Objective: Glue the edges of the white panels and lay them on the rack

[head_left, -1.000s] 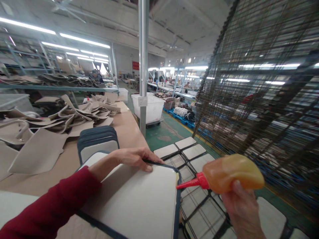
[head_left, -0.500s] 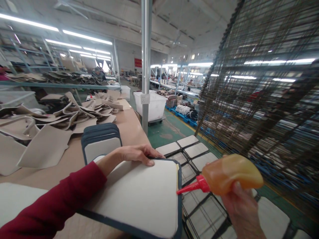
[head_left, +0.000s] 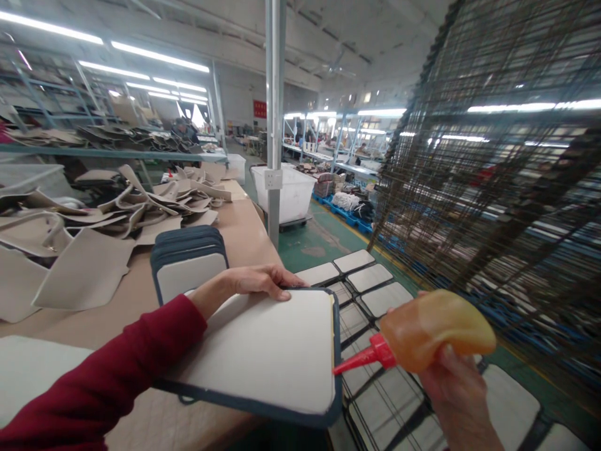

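Note:
My left hand [head_left: 263, 282] grips the far edge of a white panel with a dark blue border [head_left: 267, 351], its thumb pressed on the white face. The panel is tilted and reaches past the table's edge. In my right hand [head_left: 455, 382] is a squeeze bottle of amber glue [head_left: 436, 329], lying nearly sideways with its sides dented. Its red nozzle [head_left: 359, 360] touches the panel's right side, where white meets blue. A thin yellowish glue line runs along that seam above the tip. Behind my left wrist stands a stack of similar blue-edged panels [head_left: 190, 250].
Beige cut pieces [head_left: 84, 263] are heaped on the brown table [head_left: 244, 219] at left. To the right, several white panels [head_left: 370, 275] lie on a wire rack, and a tall wire mesh rack [head_left: 469, 156] leans upright. A metal post [head_left: 273, 125] and white bin [head_left: 295, 194] stand ahead.
The nozzle has slid a little down the panel's right seam toward me, and the glue line has lengthened. The panel's near edge sits higher in view. Both hands keep their holds.

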A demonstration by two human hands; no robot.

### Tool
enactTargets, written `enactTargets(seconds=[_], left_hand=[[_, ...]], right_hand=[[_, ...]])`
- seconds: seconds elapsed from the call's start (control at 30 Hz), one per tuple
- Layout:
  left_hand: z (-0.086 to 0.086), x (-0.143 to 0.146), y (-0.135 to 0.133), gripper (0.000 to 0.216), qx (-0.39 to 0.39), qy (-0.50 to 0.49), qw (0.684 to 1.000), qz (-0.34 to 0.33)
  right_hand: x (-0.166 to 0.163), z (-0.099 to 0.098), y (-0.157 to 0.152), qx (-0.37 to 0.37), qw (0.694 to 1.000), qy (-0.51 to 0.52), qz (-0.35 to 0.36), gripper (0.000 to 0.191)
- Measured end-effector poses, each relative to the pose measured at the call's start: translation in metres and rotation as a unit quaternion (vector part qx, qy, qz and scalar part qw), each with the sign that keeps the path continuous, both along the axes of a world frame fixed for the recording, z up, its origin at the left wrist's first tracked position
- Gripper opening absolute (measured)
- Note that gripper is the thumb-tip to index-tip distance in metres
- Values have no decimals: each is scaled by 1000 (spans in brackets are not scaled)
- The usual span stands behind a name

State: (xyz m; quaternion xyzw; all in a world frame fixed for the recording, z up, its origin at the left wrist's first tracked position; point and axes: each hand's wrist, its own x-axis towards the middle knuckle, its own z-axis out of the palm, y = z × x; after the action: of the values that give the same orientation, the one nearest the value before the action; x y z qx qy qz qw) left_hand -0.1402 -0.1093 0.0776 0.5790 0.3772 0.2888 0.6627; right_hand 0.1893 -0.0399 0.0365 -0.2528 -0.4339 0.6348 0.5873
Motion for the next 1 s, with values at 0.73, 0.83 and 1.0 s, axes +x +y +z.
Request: enactTargets(seconds=[0.73, 0.83, 1.0], left_hand=[[3, -6, 8, 42, 11, 1, 1000, 14], [0, -8, 8, 46, -14, -13, 999, 29], [-4, -13, 8, 51, -31, -26, 998, 54]], right_hand=[[-13, 15, 0, -23, 997, -16, -66, 43], [-13, 14, 0, -11, 997, -15, -72, 44], [-11, 8, 2, 1, 995, -3, -101, 47]])
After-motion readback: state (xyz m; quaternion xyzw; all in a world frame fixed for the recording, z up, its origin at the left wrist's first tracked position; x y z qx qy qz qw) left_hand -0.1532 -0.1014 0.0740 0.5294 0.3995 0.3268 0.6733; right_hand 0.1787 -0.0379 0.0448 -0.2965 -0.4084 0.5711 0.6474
